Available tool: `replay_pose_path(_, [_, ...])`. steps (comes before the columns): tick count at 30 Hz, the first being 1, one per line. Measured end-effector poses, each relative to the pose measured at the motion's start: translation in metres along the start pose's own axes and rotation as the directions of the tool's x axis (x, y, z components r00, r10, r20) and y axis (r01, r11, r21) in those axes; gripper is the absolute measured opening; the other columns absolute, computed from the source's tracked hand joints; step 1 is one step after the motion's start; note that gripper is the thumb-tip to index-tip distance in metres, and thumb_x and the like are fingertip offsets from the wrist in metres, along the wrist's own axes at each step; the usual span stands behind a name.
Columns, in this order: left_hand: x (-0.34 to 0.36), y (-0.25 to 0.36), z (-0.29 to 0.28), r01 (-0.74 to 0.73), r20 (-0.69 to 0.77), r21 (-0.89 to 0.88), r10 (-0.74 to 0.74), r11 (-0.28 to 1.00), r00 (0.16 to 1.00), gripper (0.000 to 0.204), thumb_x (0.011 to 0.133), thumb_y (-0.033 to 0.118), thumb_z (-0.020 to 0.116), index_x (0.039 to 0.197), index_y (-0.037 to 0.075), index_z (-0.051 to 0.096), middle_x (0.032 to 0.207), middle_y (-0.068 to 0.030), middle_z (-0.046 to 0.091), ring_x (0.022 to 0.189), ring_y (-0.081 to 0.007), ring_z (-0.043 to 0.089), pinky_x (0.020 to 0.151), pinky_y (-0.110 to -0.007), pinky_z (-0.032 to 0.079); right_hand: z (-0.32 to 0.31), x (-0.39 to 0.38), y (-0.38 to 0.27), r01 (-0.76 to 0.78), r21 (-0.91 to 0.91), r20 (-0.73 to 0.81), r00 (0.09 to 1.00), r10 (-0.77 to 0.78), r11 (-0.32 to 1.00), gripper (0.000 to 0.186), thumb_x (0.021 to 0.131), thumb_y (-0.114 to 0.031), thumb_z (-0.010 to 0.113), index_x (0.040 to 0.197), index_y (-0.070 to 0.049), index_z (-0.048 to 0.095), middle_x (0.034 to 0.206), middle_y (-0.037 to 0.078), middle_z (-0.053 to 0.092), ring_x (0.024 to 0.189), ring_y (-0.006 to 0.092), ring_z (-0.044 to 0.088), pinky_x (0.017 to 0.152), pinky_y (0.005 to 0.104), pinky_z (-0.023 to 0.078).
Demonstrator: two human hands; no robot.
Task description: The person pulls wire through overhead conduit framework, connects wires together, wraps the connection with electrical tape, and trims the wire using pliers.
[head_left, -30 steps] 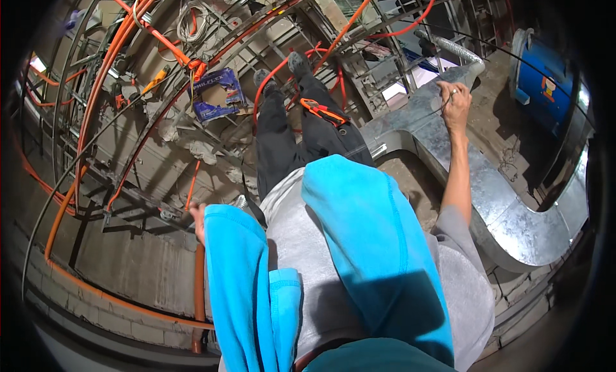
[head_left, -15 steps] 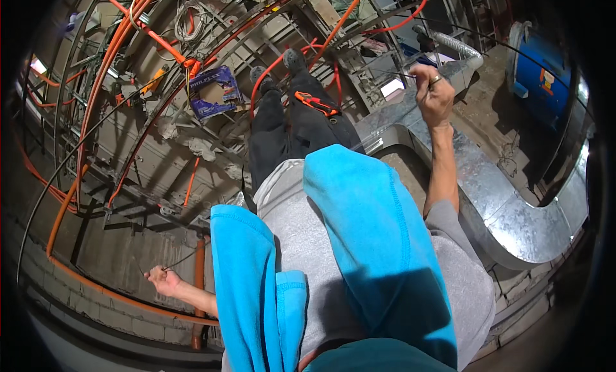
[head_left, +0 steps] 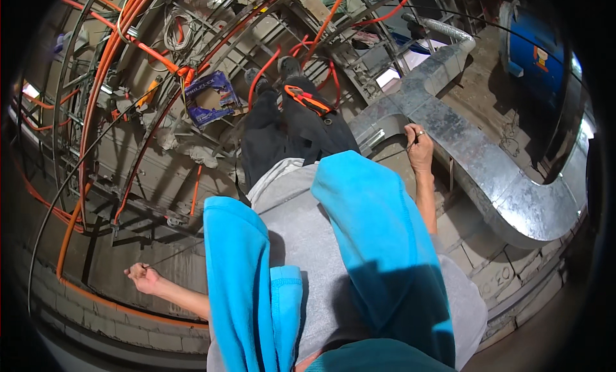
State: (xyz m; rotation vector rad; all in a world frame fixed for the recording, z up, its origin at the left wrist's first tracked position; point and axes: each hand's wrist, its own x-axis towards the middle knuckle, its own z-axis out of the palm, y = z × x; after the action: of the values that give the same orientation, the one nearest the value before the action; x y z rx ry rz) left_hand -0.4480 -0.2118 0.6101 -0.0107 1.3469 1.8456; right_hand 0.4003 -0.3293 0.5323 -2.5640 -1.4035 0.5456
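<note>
My left hand (head_left: 144, 277) is out at the lower left with its fingers curled, a thin dark wire seeming to pass through them. On the right, my right hand (head_left: 419, 147) is closed in a pinch beside the silver metal duct (head_left: 443, 118). Only a dark tip shows at its fingers; the earlier frame shows a thin dark wire there. A tool with orange and black handles (head_left: 308, 100), like pliers, rests against my dark trousers (head_left: 263, 138). A blue towel (head_left: 366, 198) hangs down over my grey shirt.
Orange conduits (head_left: 96, 70) and dark cables run down the left side. A torn blue carton (head_left: 212, 99) lies by my feet among metal framing. Beyond it is a coil of pale cable (head_left: 179, 30). A blue drum-shaped unit (head_left: 539, 67) stands far right. Block wall (head_left: 507, 276) lies at lower right.
My right hand has come down and slightly left, from above the duct to its near edge. My left hand has shifted slightly left. The whole view has tilted a little.
</note>
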Motion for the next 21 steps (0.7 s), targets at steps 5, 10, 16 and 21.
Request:
replay_pose_path(5, [0.03,-0.006,0.022,0.058,0.063,-0.09,-0.052,0.994,0.997,0.016,0.108,0.011,0.039,0.103,-0.002,0.047,0.065,-0.0025,0.025,0.053,-0.0147,0.023,0.049,-0.032,0.024,0.034,-0.006,0.028,-0.003,0.165,0.129,0.991,-0.018,0.986,0.02,0.101,-0.018,0.059,0.096,0.0,0.066,0.091,0.015,0.066,0.08,0.0295,0.066,0.073,0.0347,0.051])
replay_pose_path(10, [0.018,-0.017,0.031,0.155,0.067,0.049,-0.158,0.987,0.985,0.025,0.112,0.018,0.033,0.108,-0.002,0.049,0.066,-0.001,0.025,0.054,-0.0124,0.022,0.048,-0.029,0.023,0.031,0.015,0.032,-0.152,0.278,0.16,0.981,0.11,0.949,0.041,0.109,-0.032,0.045,0.086,0.0,0.054,0.076,0.005,0.053,0.071,0.0171,0.053,0.067,0.0313,0.044])
replay_pose_path(16, [0.015,-0.06,0.084,0.271,0.152,0.071,-0.279,0.96,0.948,0.026,0.112,0.017,0.032,0.111,-0.002,0.049,0.068,-0.001,0.026,0.056,-0.0123,0.021,0.049,-0.029,0.024,0.003,0.049,0.025,-0.246,0.501,0.109,0.969,0.221,0.83,0.061,0.108,-0.057,0.026,0.078,-0.007,0.044,0.078,0.001,0.048,0.076,0.0133,0.047,0.075,0.0282,0.04])
replay_pose_path(21, [0.033,-0.061,0.095,0.303,0.115,-0.053,-0.295,0.952,0.949,0.025,0.112,0.016,0.034,0.109,-0.002,0.05,0.069,-0.0009,0.026,0.057,-0.0126,0.022,0.051,-0.029,0.025,-0.031,0.068,-0.005,-0.114,0.625,-0.096,0.971,0.22,0.772,0.057,0.109,-0.051,0.031,0.073,-0.008,0.041,0.077,0.003,0.048,0.073,0.0138,0.043,0.069,0.0285,0.036])
